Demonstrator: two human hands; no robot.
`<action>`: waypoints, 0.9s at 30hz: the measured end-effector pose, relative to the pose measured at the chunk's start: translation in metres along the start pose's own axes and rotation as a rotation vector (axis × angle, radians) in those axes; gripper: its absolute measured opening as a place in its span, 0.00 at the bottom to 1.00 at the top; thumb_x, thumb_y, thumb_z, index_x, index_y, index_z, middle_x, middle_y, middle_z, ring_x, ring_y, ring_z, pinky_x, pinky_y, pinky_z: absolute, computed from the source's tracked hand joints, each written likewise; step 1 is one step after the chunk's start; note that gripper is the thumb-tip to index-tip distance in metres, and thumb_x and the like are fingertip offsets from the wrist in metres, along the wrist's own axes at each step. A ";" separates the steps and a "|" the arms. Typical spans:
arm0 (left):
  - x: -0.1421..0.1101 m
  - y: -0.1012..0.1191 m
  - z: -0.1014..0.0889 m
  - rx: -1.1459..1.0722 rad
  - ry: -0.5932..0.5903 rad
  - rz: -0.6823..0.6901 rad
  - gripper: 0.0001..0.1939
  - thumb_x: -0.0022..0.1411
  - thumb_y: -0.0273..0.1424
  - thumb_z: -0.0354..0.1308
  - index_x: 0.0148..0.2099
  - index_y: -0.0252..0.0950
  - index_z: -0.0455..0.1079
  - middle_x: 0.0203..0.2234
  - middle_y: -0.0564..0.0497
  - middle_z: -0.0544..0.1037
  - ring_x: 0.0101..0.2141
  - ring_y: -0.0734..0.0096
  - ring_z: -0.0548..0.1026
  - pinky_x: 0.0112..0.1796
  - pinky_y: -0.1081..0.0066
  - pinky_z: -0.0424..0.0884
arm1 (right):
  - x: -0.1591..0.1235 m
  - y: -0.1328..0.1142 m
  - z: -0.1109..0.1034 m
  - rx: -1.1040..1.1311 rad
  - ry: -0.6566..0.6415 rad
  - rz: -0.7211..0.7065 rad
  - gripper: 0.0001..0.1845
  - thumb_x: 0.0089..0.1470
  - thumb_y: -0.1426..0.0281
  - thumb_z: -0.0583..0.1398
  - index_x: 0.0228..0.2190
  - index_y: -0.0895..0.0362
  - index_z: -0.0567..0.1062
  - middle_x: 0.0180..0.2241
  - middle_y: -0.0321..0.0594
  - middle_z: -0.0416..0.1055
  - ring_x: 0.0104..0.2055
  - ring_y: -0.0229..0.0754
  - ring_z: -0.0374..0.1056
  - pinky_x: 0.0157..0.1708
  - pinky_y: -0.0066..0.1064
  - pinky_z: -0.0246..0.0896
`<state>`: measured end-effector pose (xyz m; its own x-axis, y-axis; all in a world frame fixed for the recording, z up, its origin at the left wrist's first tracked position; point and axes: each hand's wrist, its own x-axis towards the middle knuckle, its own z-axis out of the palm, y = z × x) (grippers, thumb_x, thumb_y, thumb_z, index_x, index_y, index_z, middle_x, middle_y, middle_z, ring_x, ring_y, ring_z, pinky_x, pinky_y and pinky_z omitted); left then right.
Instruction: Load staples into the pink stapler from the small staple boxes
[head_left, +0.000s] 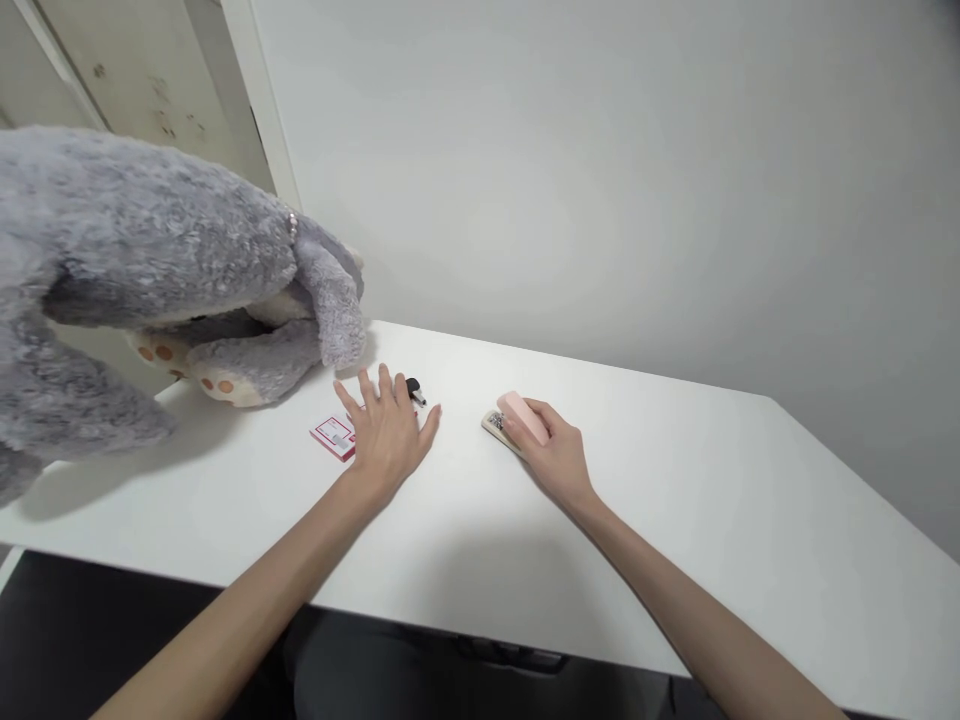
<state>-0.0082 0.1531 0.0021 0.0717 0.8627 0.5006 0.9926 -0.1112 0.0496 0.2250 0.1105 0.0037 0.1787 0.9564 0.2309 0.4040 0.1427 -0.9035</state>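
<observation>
In my right hand (pixel 559 455) is a stapler with a pink top (pixel 520 412), a pale base and some shiny metal showing at its front end. My fingers wrap around it close to the white table (pixel 480 530). My left hand (pixel 386 435) is spread out, palm down, over a small flat red-and-white box (pixel 332 436) and covers part of it. I cannot tell whether the palm touches the box. Just beyond the left fingers lies a small black object with a metal tip (pixel 415 391), partly hidden.
A large grey plush toy (pixel 165 230) leans over the left end of the table, its feet resting near the back edge. Behind the table rises a pale wall (pixel 570 180). Below the front edge there is a dark seat (pixel 360 670).
</observation>
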 end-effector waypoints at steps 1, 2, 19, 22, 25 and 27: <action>-0.001 0.001 -0.001 0.009 -0.004 -0.013 0.38 0.73 0.46 0.48 0.68 0.16 0.63 0.70 0.20 0.60 0.72 0.19 0.50 0.67 0.25 0.34 | 0.000 0.001 0.000 -0.005 0.000 -0.001 0.25 0.58 0.49 0.66 0.51 0.51 0.81 0.51 0.43 0.82 0.51 0.54 0.77 0.47 0.41 0.72; -0.003 0.002 -0.001 0.019 -0.009 -0.027 0.38 0.73 0.46 0.48 0.68 0.16 0.64 0.70 0.20 0.61 0.72 0.19 0.49 0.66 0.24 0.33 | 0.000 0.001 0.000 -0.008 -0.003 -0.003 0.25 0.59 0.50 0.65 0.51 0.51 0.81 0.51 0.42 0.82 0.51 0.54 0.77 0.47 0.41 0.72; -0.066 0.009 -0.033 0.071 -0.145 0.004 0.33 0.73 0.40 0.48 0.73 0.28 0.63 0.72 0.29 0.61 0.69 0.20 0.57 0.63 0.20 0.46 | -0.006 0.015 -0.001 0.017 -0.105 -0.091 0.35 0.64 0.56 0.60 0.69 0.50 0.67 0.69 0.42 0.67 0.71 0.55 0.63 0.70 0.51 0.56; -0.074 0.015 -0.036 0.005 -0.152 0.134 0.31 0.73 0.39 0.49 0.73 0.30 0.64 0.71 0.30 0.63 0.69 0.22 0.59 0.63 0.22 0.49 | -0.017 0.015 -0.002 0.029 -0.093 -0.068 0.39 0.65 0.53 0.59 0.71 0.52 0.62 0.72 0.45 0.62 0.74 0.55 0.59 0.72 0.53 0.52; -0.080 0.027 -0.035 -0.078 -0.168 0.265 0.29 0.74 0.37 0.49 0.73 0.33 0.65 0.71 0.32 0.64 0.69 0.25 0.61 0.64 0.24 0.50 | -0.032 0.015 -0.004 0.040 -0.063 -0.052 0.40 0.66 0.51 0.58 0.73 0.53 0.60 0.73 0.46 0.59 0.75 0.55 0.56 0.73 0.54 0.49; -0.082 0.038 -0.035 -0.145 -0.177 0.336 0.29 0.74 0.36 0.50 0.73 0.35 0.65 0.71 0.35 0.65 0.69 0.28 0.61 0.65 0.25 0.50 | -0.043 0.014 -0.006 0.042 -0.059 -0.048 0.41 0.67 0.50 0.57 0.73 0.54 0.59 0.74 0.47 0.56 0.76 0.54 0.53 0.74 0.54 0.47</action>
<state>0.0200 0.0603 -0.0067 0.4177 0.8367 0.3542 0.8879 -0.4586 0.0363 0.2283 0.0701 -0.0165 0.1063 0.9613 0.2540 0.3728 0.1983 -0.9065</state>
